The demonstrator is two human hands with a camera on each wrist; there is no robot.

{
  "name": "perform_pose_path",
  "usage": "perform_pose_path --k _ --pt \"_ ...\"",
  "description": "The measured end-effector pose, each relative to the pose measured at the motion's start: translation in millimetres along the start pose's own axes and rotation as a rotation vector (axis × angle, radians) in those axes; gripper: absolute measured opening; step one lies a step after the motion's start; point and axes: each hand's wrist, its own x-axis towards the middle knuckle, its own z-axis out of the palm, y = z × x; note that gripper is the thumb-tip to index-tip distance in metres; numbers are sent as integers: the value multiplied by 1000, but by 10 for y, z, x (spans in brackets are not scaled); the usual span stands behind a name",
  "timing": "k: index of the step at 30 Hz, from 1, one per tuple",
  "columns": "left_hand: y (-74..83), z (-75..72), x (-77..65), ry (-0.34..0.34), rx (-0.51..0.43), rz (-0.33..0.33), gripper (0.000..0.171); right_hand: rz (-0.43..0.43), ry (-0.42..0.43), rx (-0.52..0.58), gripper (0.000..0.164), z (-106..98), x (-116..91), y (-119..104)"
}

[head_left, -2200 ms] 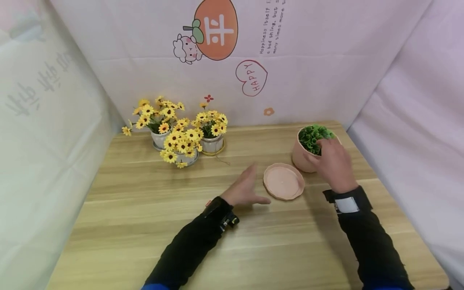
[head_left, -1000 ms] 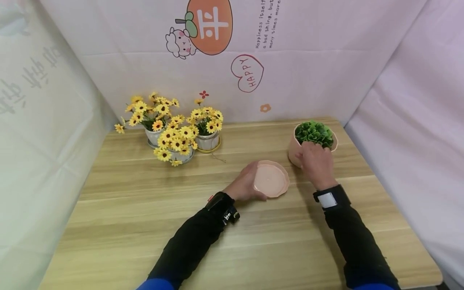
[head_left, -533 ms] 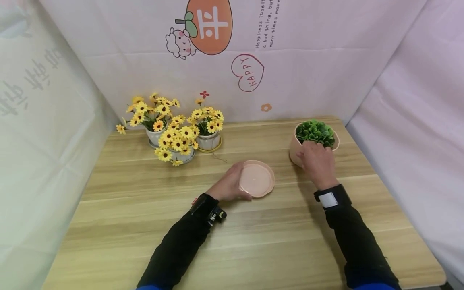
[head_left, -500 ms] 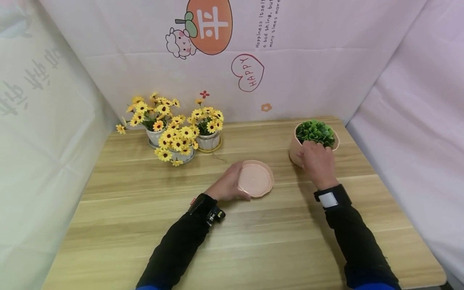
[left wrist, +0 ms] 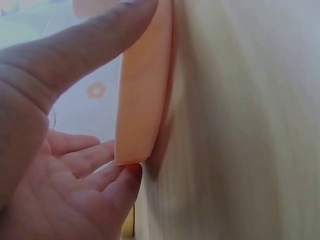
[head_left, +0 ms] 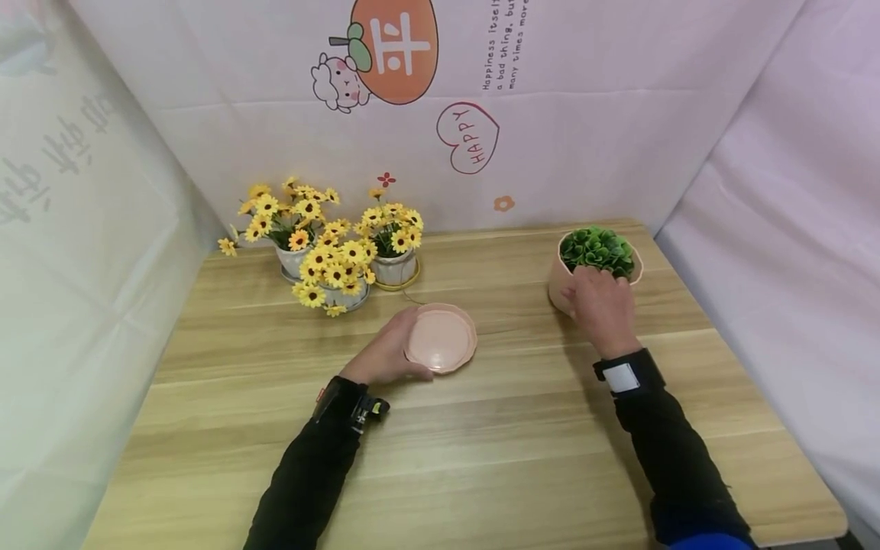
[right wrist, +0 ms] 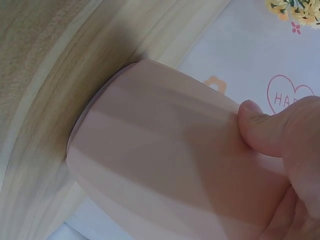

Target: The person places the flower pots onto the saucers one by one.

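My left hand (head_left: 385, 355) grips the left edge of a round pink plant saucer (head_left: 441, 338). In the left wrist view, thumb and fingers clasp the wall of that saucer (left wrist: 142, 95) from two sides, close to the tabletop. Over at the right, my right hand (head_left: 603, 312) grips the near rim of a pink flowerpot (head_left: 559, 289) filled with green leafy foliage (head_left: 596, 250). The right wrist view has the thumb pressed on the outer wall of the pot (right wrist: 165, 150); the other fingers are mostly hidden. Whether the pot's base touches the wood I cannot tell.
Several yellow daisies fill three small whitish pots at the back left: one left (head_left: 292, 260), one in front (head_left: 347, 296), one right (head_left: 394, 269) on a yellow saucer. A printed white cloth (head_left: 584, 153) rises behind the wooden table (head_left: 495, 458).
My left hand has taken hold of the pink saucer and moved it left, away from the pot. My right hand shifted its hold on the pot's rim, then stayed still.
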Motion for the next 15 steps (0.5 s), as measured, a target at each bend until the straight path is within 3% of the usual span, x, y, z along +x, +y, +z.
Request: perform_pose_path --k 5,12,15 --pt "-157 -191 -108 -7 7 30 127 20 9 -8 32 3 6 -33" --pt "-529 -308 -143 68 12 110 128 15 23 22 33 59 42 -75" --pt "-486 -322 -121 61 0 110 130 21 46 12 36 54 43 -48"
